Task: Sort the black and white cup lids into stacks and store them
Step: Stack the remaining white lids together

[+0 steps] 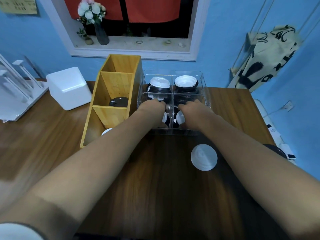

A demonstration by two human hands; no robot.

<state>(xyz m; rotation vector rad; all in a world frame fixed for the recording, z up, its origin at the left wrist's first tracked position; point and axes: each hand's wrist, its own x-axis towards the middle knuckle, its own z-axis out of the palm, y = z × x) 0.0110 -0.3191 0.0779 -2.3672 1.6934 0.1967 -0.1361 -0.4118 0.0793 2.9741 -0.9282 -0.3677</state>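
Left hand (152, 105) and right hand (192, 108) both reach into the clear bin's (173, 72) near compartments, grip hidden, can't tell. Early days imo: wooden organizer (119, 64) at left holds one black lid (118, 101), one white lid (106, 131); mixed lids (159, 84) crowd the bin's far half.

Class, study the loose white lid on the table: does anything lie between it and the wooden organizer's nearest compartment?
Yes: the left forearm crosses the table between the white lid and the wooden organizer, with the left hand reaching into the clear bin.
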